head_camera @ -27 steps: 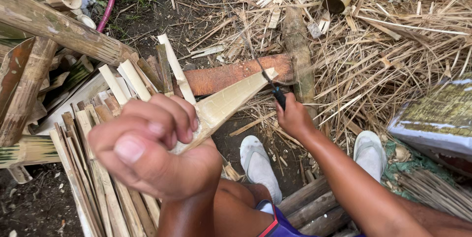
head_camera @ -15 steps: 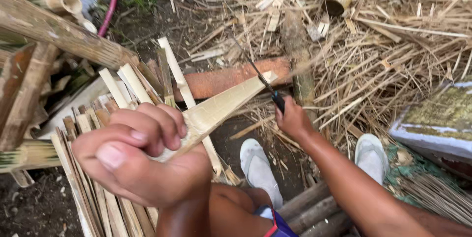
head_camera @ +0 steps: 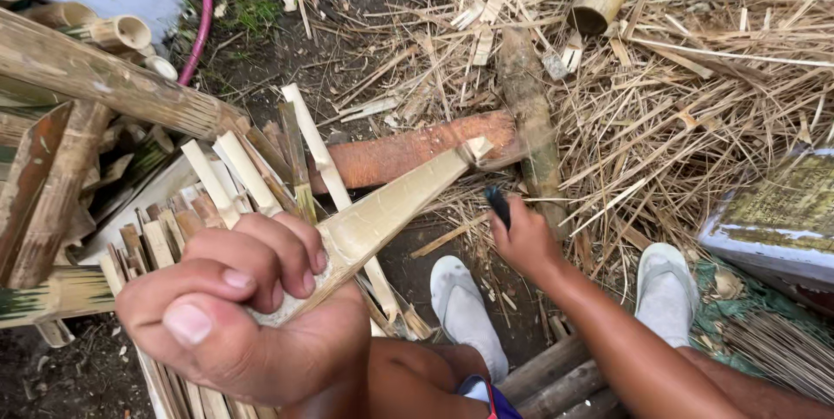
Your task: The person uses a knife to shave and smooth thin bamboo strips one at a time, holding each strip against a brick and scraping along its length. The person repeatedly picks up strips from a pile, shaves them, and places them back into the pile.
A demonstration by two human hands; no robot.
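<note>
My left hand [head_camera: 248, 315] closes its grip around the near end of a pale bamboo slat [head_camera: 382, 211], angling it so its far tip rests on a reddish wooden block [head_camera: 408, 151] for support. My right hand [head_camera: 524, 241] wraps a dark knife handle [head_camera: 498, 206]; the blade is blurred. 2 white sandals [head_camera: 469, 310] brace on the ground.

Bare arms and hands [head_camera: 252, 323], white slip-on shoes [head_camera: 469, 310], blue-red shorts hem [head_camera: 482, 393].
</note>
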